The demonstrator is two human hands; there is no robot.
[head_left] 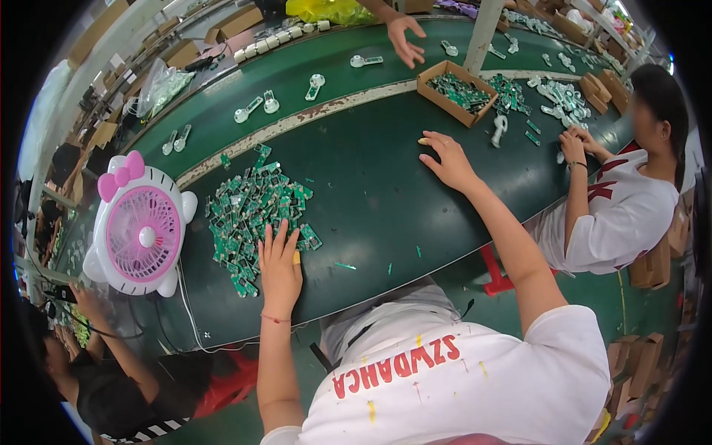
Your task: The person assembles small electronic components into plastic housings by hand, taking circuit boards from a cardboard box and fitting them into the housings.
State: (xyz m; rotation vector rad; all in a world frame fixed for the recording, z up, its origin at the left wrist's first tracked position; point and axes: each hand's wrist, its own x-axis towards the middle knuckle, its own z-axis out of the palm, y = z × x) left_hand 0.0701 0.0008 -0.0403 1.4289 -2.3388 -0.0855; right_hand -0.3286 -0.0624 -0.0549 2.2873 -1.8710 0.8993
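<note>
A loose heap of small green circuit boards (256, 200) lies on the dark green worktable (363, 185). My left hand (280, 271) rests flat at the heap's near edge, fingers stretched over the boards and holding nothing I can see. A small yellow piece (297, 257) shows beside its thumb. My right hand (451, 165) is reached out over the table, fingers apart and nothing in them, with a yellowish cover on one fingertip. Beyond it stands an open cardboard box (486, 110) full of similar boards.
A pink and white fan (147, 236) stands left of the heap. A green conveyor belt (282, 78) carries white parts with boards across the back. A co-worker's hand (405, 38) hangs over it. Another person (623, 185) works at right beside white parts (561, 101).
</note>
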